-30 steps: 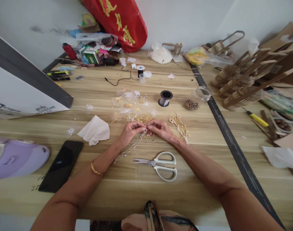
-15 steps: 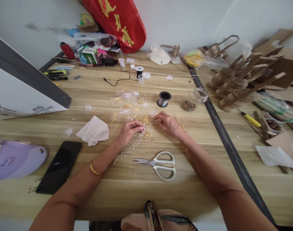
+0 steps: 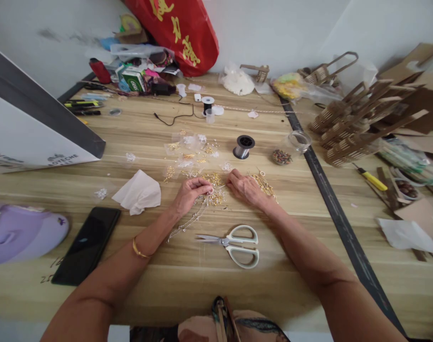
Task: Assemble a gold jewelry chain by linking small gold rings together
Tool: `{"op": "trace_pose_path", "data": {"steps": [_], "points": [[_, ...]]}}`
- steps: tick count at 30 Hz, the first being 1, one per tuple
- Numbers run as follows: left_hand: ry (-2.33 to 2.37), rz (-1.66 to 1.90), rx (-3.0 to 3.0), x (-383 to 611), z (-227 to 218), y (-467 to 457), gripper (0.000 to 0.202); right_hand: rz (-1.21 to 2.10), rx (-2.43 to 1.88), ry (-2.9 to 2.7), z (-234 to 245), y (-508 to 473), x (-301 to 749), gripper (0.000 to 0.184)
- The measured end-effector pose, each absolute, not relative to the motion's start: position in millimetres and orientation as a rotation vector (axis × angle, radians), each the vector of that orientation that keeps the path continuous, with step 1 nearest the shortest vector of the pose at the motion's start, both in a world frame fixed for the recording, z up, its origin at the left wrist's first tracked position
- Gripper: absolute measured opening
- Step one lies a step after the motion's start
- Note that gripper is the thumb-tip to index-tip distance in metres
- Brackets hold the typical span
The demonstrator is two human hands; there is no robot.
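My left hand pinches the upper end of a silvery beaded chain, which trails down onto the table toward the lower left. Just beyond its fingertips lies a loose pile of gold and silver beads. My right hand rests to the right of that pile, fingers curled down and closed; whatever they hold is too small to make out. Gold chain pieces lie beside the right hand. White-handled scissors lie nearer to me, blades slightly apart and pointing left.
Behind the beads stand a wire spool and a tipped clear jar with brown beads. At left are a tissue, a black phone and a white box. Small woven baskets crowd the right.
My right hand has shifted slightly and its fingers have curled lower toward the table, showing more of the gold chain pieces. My left hand keeps its pinch on the chain.
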State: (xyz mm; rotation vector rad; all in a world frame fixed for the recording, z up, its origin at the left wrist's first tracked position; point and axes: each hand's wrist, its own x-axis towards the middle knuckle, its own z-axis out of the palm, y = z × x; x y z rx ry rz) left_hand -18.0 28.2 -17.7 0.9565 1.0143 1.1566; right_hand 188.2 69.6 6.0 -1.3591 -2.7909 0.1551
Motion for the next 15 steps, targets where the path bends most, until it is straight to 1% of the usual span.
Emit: {"op": "trace_pose_path", "data": {"steps": [6, 8, 10, 15], "points": [[1.018, 1.166, 0.973, -18.5, -16.7, 28.5, 0.015, 0.415, -1.319, -2.647, 3.4, 73.9, 194.3, 0.017], [1.021, 1.172, 0.969, -18.4, -15.9, 28.5, 0.015, 0.415, -1.305, -2.646, 4.5, 73.5, 194.8, 0.017], [1.028, 1.177, 0.952, -17.9, -14.8, 28.5, 0.015, 0.320, -1.298, -2.708, 7.1, 71.1, 193.1, 0.018], [1.035, 1.180, 0.930, -16.1, -12.3, 28.3, 0.017, -0.058, -1.337, -2.940, 12.3, 64.2, 185.4, 0.023]]}}
